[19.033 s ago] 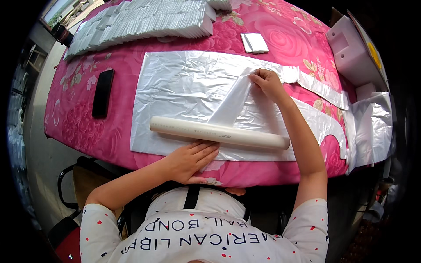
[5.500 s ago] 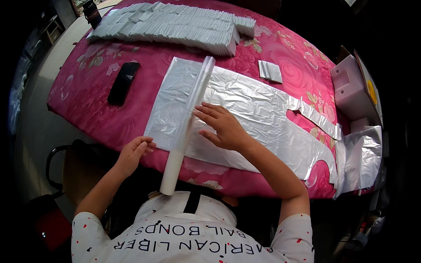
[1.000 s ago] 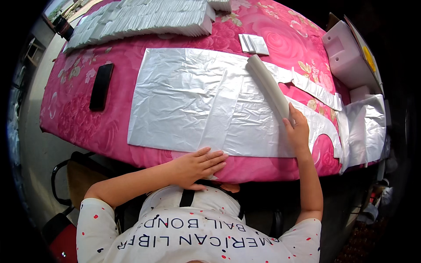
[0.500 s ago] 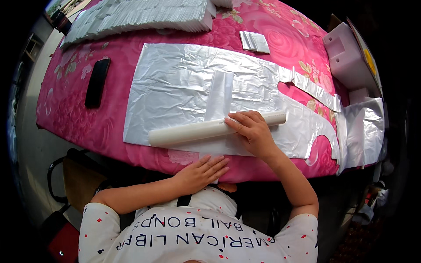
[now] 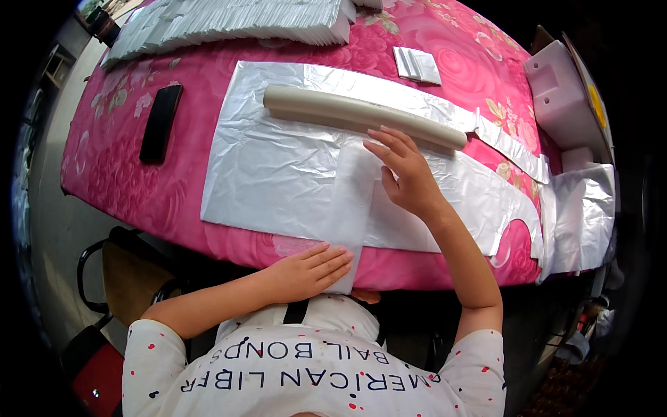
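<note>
My left hand [image 5: 310, 270] lies flat, fingers stretched out, on the lower end of a narrow whitish plastic strip [image 5: 351, 198] at the table's near edge. The strip runs across a large silvery plastic bag sheet [image 5: 267, 170] with cut-out handles on the right; whether it is one or a stack of bags I cannot tell. A long off-white tube [image 5: 361, 115] lies slantwise over the sheet's far half. My right hand [image 5: 408, 170] is just on the near side of the tube, fingers spread and not wrapped round it. Whether its fingertips touch the tube is unclear.
A pink flowered cloth [image 5: 101, 170] covers the table. On it are a black phone-like slab [image 5: 160, 124], a small folded silvery packet [image 5: 417, 65] and a long row of folded white bags [image 5: 229, 24]. Silvery plastic [image 5: 580, 215] hangs by a white foam box [image 5: 556, 87].
The tube has moved away from me to the far part of the sheet, uncovering the strip, which now reaches the near edge. My right hand has gone from resting on the tube to fingers spread.
</note>
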`<state>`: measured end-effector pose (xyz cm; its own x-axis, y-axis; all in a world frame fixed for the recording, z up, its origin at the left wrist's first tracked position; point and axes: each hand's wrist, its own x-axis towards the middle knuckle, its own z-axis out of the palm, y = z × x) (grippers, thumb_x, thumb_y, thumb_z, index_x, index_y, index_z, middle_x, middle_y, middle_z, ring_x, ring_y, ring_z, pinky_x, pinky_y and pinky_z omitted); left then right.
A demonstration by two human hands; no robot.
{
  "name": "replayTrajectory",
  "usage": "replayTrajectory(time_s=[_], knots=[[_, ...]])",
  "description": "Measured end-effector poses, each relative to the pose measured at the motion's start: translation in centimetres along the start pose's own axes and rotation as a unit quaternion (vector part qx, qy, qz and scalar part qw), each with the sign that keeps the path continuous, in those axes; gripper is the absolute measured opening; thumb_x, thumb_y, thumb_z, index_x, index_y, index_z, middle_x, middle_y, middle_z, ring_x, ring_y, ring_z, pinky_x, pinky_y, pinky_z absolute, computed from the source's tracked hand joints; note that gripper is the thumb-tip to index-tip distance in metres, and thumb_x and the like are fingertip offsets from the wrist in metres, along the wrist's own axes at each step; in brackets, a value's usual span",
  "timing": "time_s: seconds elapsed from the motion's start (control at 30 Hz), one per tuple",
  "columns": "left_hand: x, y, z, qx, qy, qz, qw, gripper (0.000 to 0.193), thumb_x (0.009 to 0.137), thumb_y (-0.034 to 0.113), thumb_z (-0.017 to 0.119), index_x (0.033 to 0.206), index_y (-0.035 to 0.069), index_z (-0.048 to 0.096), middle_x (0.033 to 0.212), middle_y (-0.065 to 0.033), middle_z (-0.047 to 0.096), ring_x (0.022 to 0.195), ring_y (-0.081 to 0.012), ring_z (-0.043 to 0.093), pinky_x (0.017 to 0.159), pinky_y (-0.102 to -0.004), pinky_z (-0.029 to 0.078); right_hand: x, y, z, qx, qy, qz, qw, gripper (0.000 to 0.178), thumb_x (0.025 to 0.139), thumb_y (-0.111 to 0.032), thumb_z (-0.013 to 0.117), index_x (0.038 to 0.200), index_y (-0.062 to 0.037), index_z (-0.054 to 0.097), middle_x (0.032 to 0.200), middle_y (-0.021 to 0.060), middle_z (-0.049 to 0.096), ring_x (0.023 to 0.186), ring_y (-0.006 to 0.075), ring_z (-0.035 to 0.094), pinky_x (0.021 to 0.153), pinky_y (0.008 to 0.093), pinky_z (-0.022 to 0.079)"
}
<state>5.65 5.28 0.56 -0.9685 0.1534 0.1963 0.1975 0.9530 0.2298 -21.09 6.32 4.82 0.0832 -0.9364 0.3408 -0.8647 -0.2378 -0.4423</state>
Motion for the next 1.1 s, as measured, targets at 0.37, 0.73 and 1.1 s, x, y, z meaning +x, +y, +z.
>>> replayTrajectory(time_s=[0.37,0.73,1.1], knots=[[0.9,-2.1,-2.5,-0.066,0.054,-0.071,0.994,0.063,0.07,0.028,0.063,0.125,0.002,0.046,0.132,-0.0153,0.044,0.123,-0.027,0.042,0.103,-0.0425,0.03,-7.2,-6.2,3.0,0.028,-0.072,-0.018,0.997,0.042,0.067,-0.002,0.061,0.109,-0.0038,0.058,0.117,0.0113,0.055,0.111,0.0288,0.051,0.092,0.0364,0.044],[2.9,-4.4,-3.6,-0.225,0.098,-0.207,0.947,0.071,0.073,0.032,0.059,0.131,-0.002,0.037,0.107,-0.0148,0.059,0.095,-0.0315,0.058,0.087,-0.0376,0.043,-5.6,-5.4,2.3,0.102,-0.004,0.141,0.985,0.019,0.074,-0.004,0.06,0.092,-0.0027,0.065,0.077,0.0066,0.064,0.068,0.021,0.061,0.061,0.0296,0.05],[4.9,-3.7,-1.1,-0.051,0.082,-0.228,0.969,0.071,0.084,0.036,0.052,0.135,-0.006,0.026,0.141,-0.0234,0.025,0.132,-0.0356,0.024,0.108,-0.0426,0.02,-1.5,-3.3,1.0,0.334,-0.137,0.465,0.808,0.025,0.086,-0.02,0.058,0.079,0.003,0.064,0.065,0.0045,0.061,0.055,0.0115,0.062,0.049,0.0236,0.045]])
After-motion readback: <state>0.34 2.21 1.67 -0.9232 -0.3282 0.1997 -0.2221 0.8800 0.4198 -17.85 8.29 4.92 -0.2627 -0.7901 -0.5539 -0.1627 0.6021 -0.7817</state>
